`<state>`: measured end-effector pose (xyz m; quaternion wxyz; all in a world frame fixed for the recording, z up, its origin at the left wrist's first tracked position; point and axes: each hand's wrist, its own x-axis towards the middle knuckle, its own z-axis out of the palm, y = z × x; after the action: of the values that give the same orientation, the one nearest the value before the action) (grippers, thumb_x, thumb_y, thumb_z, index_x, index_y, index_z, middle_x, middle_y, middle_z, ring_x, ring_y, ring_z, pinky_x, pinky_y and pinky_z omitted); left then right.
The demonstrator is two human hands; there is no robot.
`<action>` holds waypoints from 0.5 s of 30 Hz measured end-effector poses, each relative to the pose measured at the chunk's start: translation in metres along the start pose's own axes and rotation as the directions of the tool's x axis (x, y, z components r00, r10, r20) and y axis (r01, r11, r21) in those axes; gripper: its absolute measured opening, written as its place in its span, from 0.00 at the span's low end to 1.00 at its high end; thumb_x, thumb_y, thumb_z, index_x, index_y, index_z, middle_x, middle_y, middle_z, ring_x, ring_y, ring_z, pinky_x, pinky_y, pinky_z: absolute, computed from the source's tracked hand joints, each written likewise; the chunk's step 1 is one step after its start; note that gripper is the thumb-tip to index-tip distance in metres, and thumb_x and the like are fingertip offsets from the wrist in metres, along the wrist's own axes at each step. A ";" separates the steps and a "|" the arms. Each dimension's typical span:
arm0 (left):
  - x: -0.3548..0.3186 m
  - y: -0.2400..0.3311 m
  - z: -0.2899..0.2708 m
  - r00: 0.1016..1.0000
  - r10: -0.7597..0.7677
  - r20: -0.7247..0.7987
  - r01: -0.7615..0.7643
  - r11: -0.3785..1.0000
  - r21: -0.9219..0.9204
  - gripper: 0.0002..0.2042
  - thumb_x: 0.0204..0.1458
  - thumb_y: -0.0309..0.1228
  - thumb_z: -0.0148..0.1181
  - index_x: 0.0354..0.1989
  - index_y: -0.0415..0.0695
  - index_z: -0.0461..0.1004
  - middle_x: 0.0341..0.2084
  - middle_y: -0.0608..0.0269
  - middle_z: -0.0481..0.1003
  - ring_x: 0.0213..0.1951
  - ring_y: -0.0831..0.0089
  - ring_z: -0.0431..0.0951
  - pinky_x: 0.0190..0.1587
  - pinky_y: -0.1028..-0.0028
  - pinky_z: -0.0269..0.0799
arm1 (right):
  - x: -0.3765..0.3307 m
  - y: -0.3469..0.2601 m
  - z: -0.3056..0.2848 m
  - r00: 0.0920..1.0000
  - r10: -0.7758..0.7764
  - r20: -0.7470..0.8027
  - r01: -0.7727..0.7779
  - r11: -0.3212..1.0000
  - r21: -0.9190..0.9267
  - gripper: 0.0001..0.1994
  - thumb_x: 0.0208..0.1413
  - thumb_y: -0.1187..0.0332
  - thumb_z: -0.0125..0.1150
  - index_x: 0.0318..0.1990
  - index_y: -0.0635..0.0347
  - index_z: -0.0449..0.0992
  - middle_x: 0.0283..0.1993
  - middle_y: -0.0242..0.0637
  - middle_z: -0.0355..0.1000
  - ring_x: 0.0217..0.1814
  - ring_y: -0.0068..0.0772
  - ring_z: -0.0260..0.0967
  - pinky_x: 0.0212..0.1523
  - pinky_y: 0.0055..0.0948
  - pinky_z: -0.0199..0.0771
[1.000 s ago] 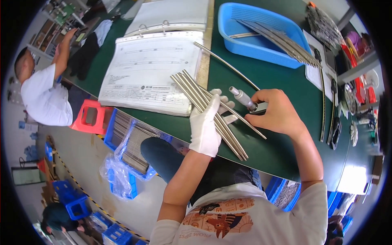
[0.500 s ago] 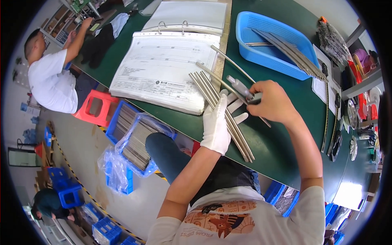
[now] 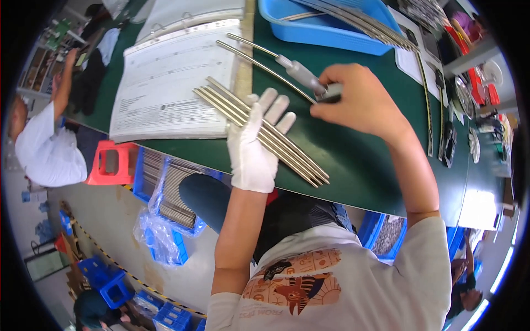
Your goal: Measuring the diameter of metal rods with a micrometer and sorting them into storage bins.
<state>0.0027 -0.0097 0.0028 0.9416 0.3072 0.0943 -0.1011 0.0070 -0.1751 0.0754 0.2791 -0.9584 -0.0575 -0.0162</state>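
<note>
My left hand [image 3: 253, 146], in a white glove, holds several thin metal rods [image 3: 287, 153] slantwise across its palm. Its thumb crosses over them and the fingers stretch out beneath. My bare right hand [image 3: 361, 99] is closed on a grey micrometer [image 3: 302, 75], whose barrel points to the upper left. A single metal rod [image 3: 265, 70] runs from over the binder down to the right fingertips; whether the measuring faces touch it is hidden. Another rod [image 3: 251, 44] reaches the barrel's tip, its far part covered.
An open ring binder [image 3: 176, 88] lies at the left on the green table [image 3: 353, 176]. A blue basket [image 3: 331, 38] with more rods stands at the back. Below the table edge are a red stool [image 3: 110, 165] and blue crates of rods [image 3: 179, 193]. A co-worker [image 3: 47, 146] sits far left.
The view has shifted, so the binder and basket sit higher and further left. The held rods lie flatter across my left palm. My right hand keeps the micrometer, now further from the left hand.
</note>
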 end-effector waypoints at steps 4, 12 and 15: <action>0.003 0.001 -0.003 1.000 -0.022 -0.014 0.022 0.999 -0.039 0.10 0.53 0.28 0.45 0.42 0.42 0.56 0.45 0.46 0.63 0.47 0.55 0.66 0.45 0.60 0.68 | -0.049 0.010 -0.005 0.944 -0.010 0.329 -0.129 0.907 0.400 0.17 0.26 0.65 0.65 0.26 0.65 0.72 0.23 0.44 0.69 0.27 0.40 0.67 0.31 0.29 0.65; -0.006 0.002 0.009 0.998 0.030 -0.058 -0.025 0.996 0.089 0.16 0.54 0.30 0.42 0.49 0.39 0.51 0.47 0.46 0.62 0.48 0.58 0.66 0.45 0.64 0.69 | -0.061 0.005 0.007 0.971 -0.048 0.234 -0.022 0.958 0.287 0.13 0.27 0.70 0.60 0.27 0.64 0.73 0.26 0.46 0.70 0.30 0.45 0.67 0.32 0.32 0.66; -0.002 -0.001 0.000 1.000 0.022 0.014 -0.023 0.999 0.046 0.17 0.54 0.29 0.41 0.50 0.38 0.50 0.48 0.46 0.61 0.49 0.57 0.65 0.45 0.63 0.68 | -0.060 0.011 0.008 0.981 -0.040 0.188 -0.029 0.936 0.351 0.13 0.27 0.71 0.58 0.27 0.65 0.72 0.24 0.45 0.69 0.27 0.42 0.67 0.31 0.29 0.66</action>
<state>0.0005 -0.0106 0.0030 0.9359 0.3292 0.0820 -0.0949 -0.0516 -0.1864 0.0593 0.4392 -0.8898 -0.0890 0.0861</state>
